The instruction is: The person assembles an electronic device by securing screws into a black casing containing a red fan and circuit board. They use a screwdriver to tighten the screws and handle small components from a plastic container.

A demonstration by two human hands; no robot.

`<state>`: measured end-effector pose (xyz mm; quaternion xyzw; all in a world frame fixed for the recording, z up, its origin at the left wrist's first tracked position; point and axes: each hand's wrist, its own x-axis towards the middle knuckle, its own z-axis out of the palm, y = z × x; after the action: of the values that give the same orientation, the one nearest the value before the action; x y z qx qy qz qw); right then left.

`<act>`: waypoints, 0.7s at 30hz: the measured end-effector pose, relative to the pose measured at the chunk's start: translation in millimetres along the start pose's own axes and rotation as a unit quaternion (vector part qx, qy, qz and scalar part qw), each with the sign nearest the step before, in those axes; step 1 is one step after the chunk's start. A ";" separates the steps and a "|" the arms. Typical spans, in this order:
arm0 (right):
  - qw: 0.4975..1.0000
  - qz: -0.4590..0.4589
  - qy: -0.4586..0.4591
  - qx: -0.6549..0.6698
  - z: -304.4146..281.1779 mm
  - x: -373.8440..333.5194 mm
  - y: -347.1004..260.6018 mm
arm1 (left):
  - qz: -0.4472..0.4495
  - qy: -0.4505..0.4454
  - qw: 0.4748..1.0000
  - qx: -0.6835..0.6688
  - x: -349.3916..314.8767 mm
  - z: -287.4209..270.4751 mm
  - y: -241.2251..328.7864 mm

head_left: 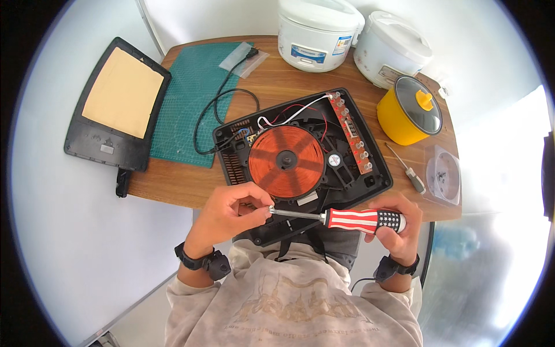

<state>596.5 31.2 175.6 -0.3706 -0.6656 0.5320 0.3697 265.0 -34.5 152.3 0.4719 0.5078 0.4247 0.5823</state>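
Note:
My right hand (402, 222) is wrapped round the handle of a screwdriver (355, 220), striped red and white with a dark star-patterned end. Its metal shaft points left, toward my left hand (231, 217). There, thumb and forefinger pinch a small shiny metal piece (272, 209) at the shaft's tip; whether it is a screw or the bit itself I cannot tell. Just beyond both hands lies an opened induction cooker base (378, 173), showing a round copper coil (286, 162), a black fan (338, 165) and a red circuit board (351, 133) with buttons.
A green cutting mat (188, 104) carries a clear plastic bag (245, 59) and the black power cord (202, 124). A black panel (107, 144) overhangs the left edge. Rice cookers (318, 34), a yellow pot (399, 118), another screwdriver (413, 178) and a clear tray of screws (444, 173) stand around.

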 end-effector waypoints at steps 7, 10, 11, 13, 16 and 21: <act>1.000 0.006 0.005 0.027 -2.6 -0.5 2.7 | 0.020 -0.013 1.000 0.001 0.7 -2.0 -2.9; 1.000 0.011 0.007 0.014 -1.1 0.9 4.2 | 0.018 -0.017 1.000 -0.002 -1.0 -2.5 -2.4; 1.000 0.014 0.003 0.017 -1.2 1.2 4.5 | 0.017 -0.014 1.000 -0.004 -1.3 -2.3 -2.8; 1.000 0.019 -0.001 0.023 -1.7 0.8 5.3 | 0.014 -0.013 1.000 -0.003 -1.7 -2.5 -3.4; 1.000 0.000 -0.021 -0.018 -4.1 -0.7 7.9 | 0.008 -0.017 1.000 0.002 -1.2 -3.8 -5.8; 0.998 -0.026 -0.014 -0.061 -6.7 -6.4 13.3 | 0.006 -0.021 0.999 0.027 2.4 -5.1 -10.2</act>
<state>606.7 30.6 163.0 -0.3674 -0.7112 0.4860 0.3509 260.3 -33.5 141.7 0.4990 0.5039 0.4042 0.5777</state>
